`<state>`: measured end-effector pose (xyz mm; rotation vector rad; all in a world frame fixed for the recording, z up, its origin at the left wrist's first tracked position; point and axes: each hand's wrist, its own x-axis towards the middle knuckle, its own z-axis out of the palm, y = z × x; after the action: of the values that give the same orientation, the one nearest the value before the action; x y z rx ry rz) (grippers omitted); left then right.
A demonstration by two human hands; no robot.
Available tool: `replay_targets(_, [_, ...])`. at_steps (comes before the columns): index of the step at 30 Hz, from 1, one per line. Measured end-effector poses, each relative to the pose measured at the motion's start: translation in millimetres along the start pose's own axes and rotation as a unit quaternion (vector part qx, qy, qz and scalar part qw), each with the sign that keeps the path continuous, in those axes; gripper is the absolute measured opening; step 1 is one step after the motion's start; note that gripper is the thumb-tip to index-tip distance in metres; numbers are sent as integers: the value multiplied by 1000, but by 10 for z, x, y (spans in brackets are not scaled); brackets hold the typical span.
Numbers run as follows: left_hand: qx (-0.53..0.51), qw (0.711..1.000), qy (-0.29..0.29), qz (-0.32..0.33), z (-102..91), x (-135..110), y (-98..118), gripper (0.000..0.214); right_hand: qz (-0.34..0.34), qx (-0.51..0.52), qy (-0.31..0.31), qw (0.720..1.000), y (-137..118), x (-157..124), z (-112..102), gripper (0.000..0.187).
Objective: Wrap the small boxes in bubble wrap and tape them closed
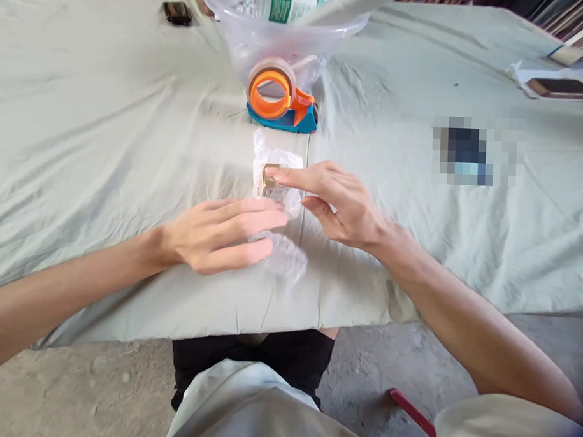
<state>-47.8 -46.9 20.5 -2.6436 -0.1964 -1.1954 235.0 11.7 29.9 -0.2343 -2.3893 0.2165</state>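
Gold-brown cuboid box on clear plastic wrap lies touching the unclenched right hand, beyond the straight-fingered left hand.

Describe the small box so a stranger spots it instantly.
On the table, find the orange-and-blue tape dispenser. Just nearer than it, on clear plastic wrap, sits the small box, the right hand at its top: brown and square-edged, unlike the see-through wrap.
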Motion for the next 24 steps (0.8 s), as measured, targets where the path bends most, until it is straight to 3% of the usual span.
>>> replay_targets(3, [-21,998,55,-25,84,-112,48,21,-41,-72,-30,996,25,-11,59,41])
replay_targets(5, [-67,989,73,-111,139,-155,79,27,-42,-112,-39,992,61,-30,67,37])
replay_targets(7, [-117,962,101,-224,176,-157,97,34,-32,-148,-48,987,104,-64,55,38])
replay_targets(10, [-117,933,164,-297,164,-79,86,34,-24,-193,-55,979,160,-113,32,42])
replay_targets(13, [-104,904,178,-376,44,56,40,29,-41,-195,-34,979,187,-126,22,39])
replay_targets(14, [-109,898,165,-393,-12,97,22,27,-49,-183,-23,982,187,-121,19,39])
replay_targets(19, [-83,913,-74,-393,-203,139,-70,26,-38,-13,-14,999,123,-74,-29,49])
replay_targets(24, [94,921,-190,-327,-175,-2,-164,47,124,188,-54,973,23,-63,-121,81])
